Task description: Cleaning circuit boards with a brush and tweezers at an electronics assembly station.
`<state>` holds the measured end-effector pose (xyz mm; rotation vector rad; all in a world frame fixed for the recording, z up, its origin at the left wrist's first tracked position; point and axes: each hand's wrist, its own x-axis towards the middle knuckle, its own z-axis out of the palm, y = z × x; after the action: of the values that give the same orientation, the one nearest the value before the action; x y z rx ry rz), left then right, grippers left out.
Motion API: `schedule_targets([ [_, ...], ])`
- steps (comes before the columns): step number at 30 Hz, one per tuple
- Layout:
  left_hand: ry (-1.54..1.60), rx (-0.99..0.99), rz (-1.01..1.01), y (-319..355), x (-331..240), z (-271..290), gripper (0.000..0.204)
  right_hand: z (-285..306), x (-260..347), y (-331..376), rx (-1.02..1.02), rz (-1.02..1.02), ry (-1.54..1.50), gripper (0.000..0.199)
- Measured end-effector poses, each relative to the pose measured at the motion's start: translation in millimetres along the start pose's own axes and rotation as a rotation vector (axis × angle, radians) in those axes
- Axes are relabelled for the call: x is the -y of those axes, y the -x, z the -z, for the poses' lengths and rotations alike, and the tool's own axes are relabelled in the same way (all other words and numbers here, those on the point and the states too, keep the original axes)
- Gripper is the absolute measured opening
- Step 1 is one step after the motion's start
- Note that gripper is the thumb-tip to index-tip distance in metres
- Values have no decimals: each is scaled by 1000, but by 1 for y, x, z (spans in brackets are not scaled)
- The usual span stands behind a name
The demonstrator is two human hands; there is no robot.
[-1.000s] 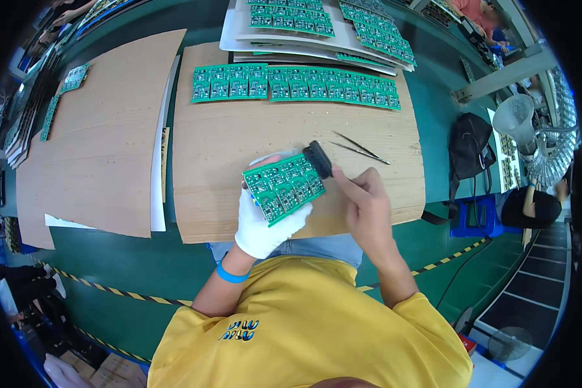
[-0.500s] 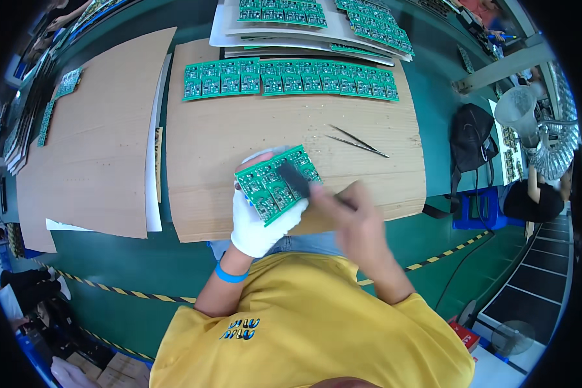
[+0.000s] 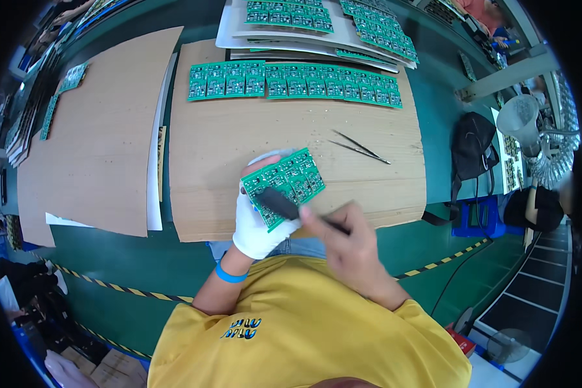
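Head view shows the left hand, in a white glove, cradling a small green circuit panel from below, fingers curled up around its near edge, just above the front of the tan board on the green worktop. The right hand is bare, its fingers pinched around a dark-headed brush whose head lies on the panel's lower half. Judging by that, the panel is midway through being worked over; which parts are finished cannot be told. A long row of similar green panels lies along the board's far edge, and more sit on the white sheets beyond; whether those are done or waiting is not visible. A pair of tweezers lies untouched to the right of the held panel. A second tan board lies to the left. Yellow-and-black striped tape runs along the worktop's near edge. Cardboard boxes sit low at the left, a black bag at the right
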<state>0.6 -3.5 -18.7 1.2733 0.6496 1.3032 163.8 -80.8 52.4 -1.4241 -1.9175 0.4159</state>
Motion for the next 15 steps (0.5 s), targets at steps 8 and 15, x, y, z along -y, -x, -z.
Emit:
schedule_targets([
  [8,-16,11,8,0,-6,14,86,-5,-18,-1,-11,-64,82,56],
  [15,449,-133,347,1,-30,11,100,17,-72,-19,-312,-201,153,47],
])
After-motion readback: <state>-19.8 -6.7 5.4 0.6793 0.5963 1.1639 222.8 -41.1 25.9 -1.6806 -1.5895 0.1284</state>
